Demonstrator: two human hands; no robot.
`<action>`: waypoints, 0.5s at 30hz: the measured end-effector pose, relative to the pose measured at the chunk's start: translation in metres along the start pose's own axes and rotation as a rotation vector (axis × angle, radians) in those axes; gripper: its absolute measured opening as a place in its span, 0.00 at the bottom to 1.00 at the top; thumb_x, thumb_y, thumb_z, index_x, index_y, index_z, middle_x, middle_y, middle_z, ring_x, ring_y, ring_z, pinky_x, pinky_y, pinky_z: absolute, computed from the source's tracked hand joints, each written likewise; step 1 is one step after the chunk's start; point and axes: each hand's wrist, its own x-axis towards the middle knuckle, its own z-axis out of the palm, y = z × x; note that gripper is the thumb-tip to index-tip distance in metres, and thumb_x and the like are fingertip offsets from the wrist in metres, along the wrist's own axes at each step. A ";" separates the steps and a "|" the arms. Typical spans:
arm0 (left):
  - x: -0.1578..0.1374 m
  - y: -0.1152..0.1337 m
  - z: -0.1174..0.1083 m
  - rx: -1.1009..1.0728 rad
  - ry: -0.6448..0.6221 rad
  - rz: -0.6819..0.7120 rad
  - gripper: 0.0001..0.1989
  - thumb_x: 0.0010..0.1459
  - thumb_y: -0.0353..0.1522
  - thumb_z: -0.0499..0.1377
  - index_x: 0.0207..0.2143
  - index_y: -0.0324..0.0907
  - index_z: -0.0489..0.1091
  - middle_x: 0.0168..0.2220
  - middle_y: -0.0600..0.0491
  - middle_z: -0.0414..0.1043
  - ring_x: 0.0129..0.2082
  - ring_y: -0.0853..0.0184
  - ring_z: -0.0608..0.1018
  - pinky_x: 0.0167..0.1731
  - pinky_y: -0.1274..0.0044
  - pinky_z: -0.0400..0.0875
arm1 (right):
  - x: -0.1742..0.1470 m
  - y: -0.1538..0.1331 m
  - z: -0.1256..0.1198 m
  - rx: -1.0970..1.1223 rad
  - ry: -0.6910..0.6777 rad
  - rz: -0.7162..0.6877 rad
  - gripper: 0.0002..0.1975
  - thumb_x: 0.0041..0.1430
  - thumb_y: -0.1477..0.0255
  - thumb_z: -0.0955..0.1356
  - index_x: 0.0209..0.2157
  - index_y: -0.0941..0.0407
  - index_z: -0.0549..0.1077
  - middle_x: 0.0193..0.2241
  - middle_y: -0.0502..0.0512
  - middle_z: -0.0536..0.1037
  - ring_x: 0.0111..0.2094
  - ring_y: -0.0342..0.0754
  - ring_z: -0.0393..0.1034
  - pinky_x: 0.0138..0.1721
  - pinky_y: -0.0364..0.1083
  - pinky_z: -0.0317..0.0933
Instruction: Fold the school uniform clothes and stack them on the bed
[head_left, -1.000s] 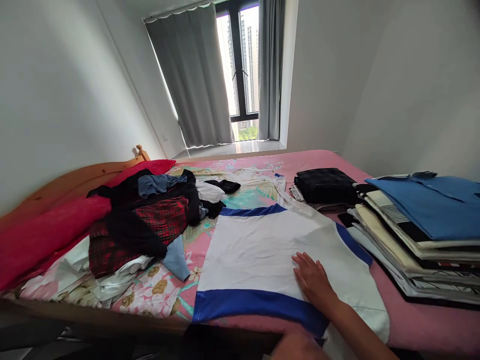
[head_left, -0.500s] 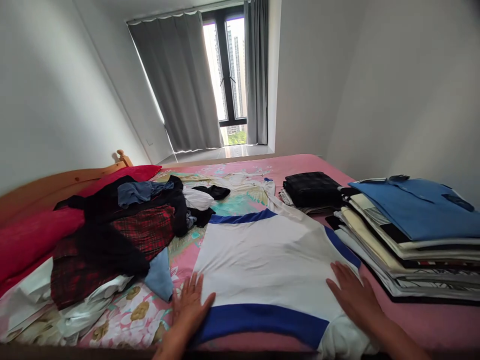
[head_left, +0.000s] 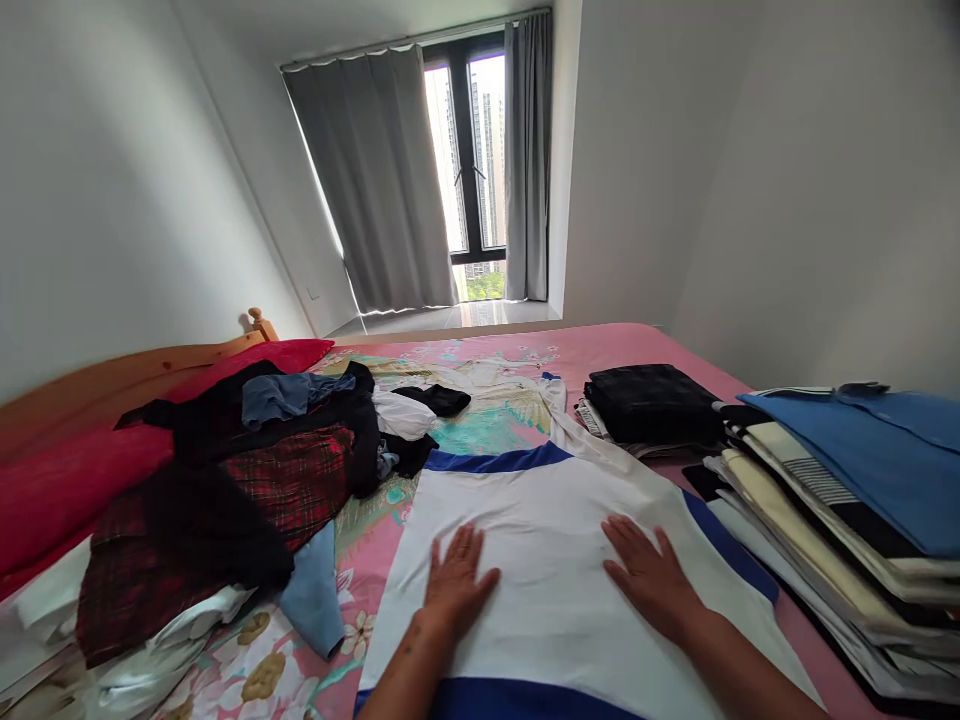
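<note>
A white shirt with blue trim lies spread out on the bed in front of me. My left hand rests flat on its left half, fingers spread, with a ring on one finger. On the right half, my right hand also lies flat, its thumb pointing inward. Both palms touch the white cloth and hold nothing. A blue band crosses the shirt's far edge, and another runs along the near edge, partly hidden by my left forearm and the frame's bottom.
Left of the shirt is a loose heap of clothes, with red plaid and black pieces. A tall stack of folded clothes stands at the right, with a smaller black folded pile behind it. Red pillows line the wooden headboard.
Both hands have moved inward and farther up the shirt, from near its side edges to its middle. The view has shifted slightly, and more of the shirt's lower right shows.
</note>
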 end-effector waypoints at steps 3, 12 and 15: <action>0.001 -0.053 -0.007 0.077 0.068 -0.278 0.35 0.59 0.48 0.40 0.64 0.40 0.42 0.66 0.49 0.37 0.66 0.61 0.43 0.61 0.56 0.29 | -0.004 0.024 0.016 -0.016 0.083 0.016 0.29 0.62 0.53 0.51 0.63 0.45 0.44 0.64 0.46 0.46 0.65 0.50 0.39 0.62 0.63 0.30; 0.040 0.001 0.003 -0.016 0.065 0.218 0.28 0.60 0.46 0.42 0.63 0.54 0.46 0.66 0.59 0.39 0.65 0.64 0.45 0.62 0.60 0.32 | -0.005 0.020 0.026 -0.093 0.191 -0.023 0.31 0.62 0.55 0.54 0.64 0.46 0.38 0.64 0.47 0.47 0.64 0.50 0.41 0.61 0.63 0.33; 0.074 -0.025 -0.009 0.017 0.055 -0.004 0.29 0.59 0.47 0.43 0.62 0.53 0.49 0.66 0.57 0.42 0.65 0.64 0.46 0.62 0.60 0.32 | -0.005 0.022 0.027 -0.108 0.219 -0.039 0.32 0.62 0.56 0.55 0.64 0.46 0.36 0.64 0.49 0.48 0.64 0.51 0.43 0.61 0.63 0.35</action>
